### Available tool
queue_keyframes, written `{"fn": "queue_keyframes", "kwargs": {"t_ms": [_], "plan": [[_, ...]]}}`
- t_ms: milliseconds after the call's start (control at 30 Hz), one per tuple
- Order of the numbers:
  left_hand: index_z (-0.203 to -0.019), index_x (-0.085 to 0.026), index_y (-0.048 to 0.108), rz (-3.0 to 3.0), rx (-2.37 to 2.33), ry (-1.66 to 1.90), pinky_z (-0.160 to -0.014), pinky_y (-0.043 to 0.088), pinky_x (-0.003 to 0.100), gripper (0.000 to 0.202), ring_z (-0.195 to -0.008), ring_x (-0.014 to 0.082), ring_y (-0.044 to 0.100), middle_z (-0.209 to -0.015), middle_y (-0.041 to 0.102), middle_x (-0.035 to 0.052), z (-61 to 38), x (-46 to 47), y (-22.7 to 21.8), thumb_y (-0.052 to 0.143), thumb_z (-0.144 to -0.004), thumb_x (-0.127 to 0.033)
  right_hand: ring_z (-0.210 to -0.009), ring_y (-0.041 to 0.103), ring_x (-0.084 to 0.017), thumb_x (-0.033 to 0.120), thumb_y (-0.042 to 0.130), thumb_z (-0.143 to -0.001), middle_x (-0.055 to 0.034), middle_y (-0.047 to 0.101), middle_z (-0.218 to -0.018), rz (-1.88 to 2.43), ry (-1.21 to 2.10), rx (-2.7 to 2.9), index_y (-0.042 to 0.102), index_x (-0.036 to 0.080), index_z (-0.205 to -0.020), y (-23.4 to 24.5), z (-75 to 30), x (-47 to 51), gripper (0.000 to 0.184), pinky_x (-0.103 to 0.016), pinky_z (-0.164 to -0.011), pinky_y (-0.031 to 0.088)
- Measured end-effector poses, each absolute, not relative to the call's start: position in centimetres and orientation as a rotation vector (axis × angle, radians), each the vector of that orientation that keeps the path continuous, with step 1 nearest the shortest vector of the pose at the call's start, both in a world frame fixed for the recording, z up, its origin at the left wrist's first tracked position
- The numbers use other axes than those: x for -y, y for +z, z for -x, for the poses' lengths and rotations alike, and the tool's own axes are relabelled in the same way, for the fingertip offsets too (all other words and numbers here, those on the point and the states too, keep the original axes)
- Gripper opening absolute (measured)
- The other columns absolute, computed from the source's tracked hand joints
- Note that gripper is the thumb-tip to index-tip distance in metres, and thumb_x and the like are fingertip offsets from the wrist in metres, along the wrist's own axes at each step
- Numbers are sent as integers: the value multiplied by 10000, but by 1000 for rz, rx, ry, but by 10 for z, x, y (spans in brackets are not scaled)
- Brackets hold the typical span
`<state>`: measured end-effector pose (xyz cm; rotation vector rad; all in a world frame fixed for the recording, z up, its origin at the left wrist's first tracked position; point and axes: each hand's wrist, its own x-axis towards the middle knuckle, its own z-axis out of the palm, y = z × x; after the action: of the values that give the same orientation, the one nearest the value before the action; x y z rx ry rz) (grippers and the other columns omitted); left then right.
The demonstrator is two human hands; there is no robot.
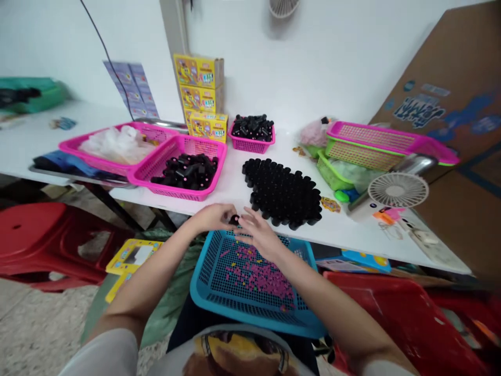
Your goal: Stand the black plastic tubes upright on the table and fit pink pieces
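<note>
My left hand is closed around a small black cylindrical piece with a pink dot on its end. Close beside it, my right hand has its fingers at the same piece; whether they pinch anything is too small to make out. Both hands are above the far rim of a blue basket on my lap, which holds many small pink and yellow bits. Just beyond, a block of upright black cylinders stands packed together on the white table.
To the left, a pink basket contains loose black pieces; another pink basket holds clear plastic bags. A smaller pink basket stands at the back by stacked yellow boxes. On the right are a small fan and red stools.
</note>
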<state>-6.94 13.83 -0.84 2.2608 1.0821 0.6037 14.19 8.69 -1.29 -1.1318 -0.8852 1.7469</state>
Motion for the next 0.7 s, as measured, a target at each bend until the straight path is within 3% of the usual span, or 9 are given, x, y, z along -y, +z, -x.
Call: {"fn": "queue_keyframes", "kwargs": {"t_ms": [100, 133, 233, 300, 367, 433, 500, 600, 700], "plan": [[-1083, -213, 755, -2319, -1159, 592, -805, 534, 312, 338, -850, 195, 710, -948, 778, 23, 94, -120, 31, 826, -801, -386, -885, 782, -185, 430, 651, -999, -107, 760, -1252, 1315, 1538, 1871, 700, 228, -1352, -37, -189, -59, 409, -356, -796, 679], [-1145, -220, 747, -2320, -1224, 656, -861, 549, 330, 349, -914, 204, 723, -1023, 787, 32, 105, -119, 46, 794, -850, -402, -966, 781, -198, 407, 639, -1003, -90, 783, -1233, 1329, 1416, 2256, 740, 242, -1315, -47, -204, -52, 367, -356, -876, 658], [-1293, -236, 687, -2221, -1563, 1099, -1031, 552, 422, 489, -1158, 268, 704, -1246, 763, 53, 136, -132, 85, 828, -845, -374, -1000, 780, -270, 237, 705, -916, -128, 825, -1085, 1429, 1275, 2588, 814, 178, -1196, -78, -235, -36, 306, -399, -947, 614], [-1356, -230, 645, -2165, -1789, 1441, -1183, 463, 518, 612, -1354, 329, 607, -1388, 703, 80, 140, -143, 96, 879, -797, -318, -1071, 769, -289, 140, 625, -926, -190, 801, -1180, 1531, 1183, 2617, 793, 130, -1259, -96, -242, -29, 373, -416, -1009, 580], [-1378, -211, 625, -2183, -1855, 1631, -1249, 385, 558, 586, -1412, 339, 556, -1436, 668, 106, 125, -151, 90, 839, -836, -269, -1150, 751, -277, 71, 528, -945, -225, 748, -1320, 1598, 1088, 2648, 743, 116, -1363, -110, -242, -25, 473, -402, -1065, 545], [-1345, -200, 645, -2236, -1693, 1494, -1210, 429, 528, 448, -1328, 302, 610, -1396, 685, 117, 96, -155, 68, 738, -907, -218, -1153, 753, -259, 27, 480, -943, -220, 728, -1362, 1622, 1044, 2688, 724, 128, -1399, -117, -240, -25, 527, -372, -1065, 539], [-1306, -204, 674, -2201, -1417, 1050, -1120, 505, 471, 414, -1203, 268, 664, -1384, 697, 121, 63, -162, 37, 732, -897, -177, -1159, 752, -253, -5, 456, -936, -205, 732, -1357, 1623, 1015, 2734, 743, 137, -1362, -117, -237, -27, 532, -351, -1051, 543], [-1364, -201, 658, -2126, -1299, 818, -929, 584, 419, 665, -956, 233, 703, -1421, 690, 164, 26, -182, -6, 878, -740, -138, -1189, 740, -254, -29, 444, -940, -187, 737, -1336, 1629, 959, 2800, 765, 128, -1284, -109, -233, -34, 497, -333, -1036, 546], [-1506, -218, 530, -2064, -1214, 774, -835, 587, 375, 926, -869, 194, 678, -1453, 666, 205, 13, -209, -31, 934, -676, -150, -1165, 743, -250, -25, 457, -967, -185, 750, -1277, 1659, 903, 2862, 777, 106, -1193, -98, -225, -39, 413, -324, -1020, 550]]}}
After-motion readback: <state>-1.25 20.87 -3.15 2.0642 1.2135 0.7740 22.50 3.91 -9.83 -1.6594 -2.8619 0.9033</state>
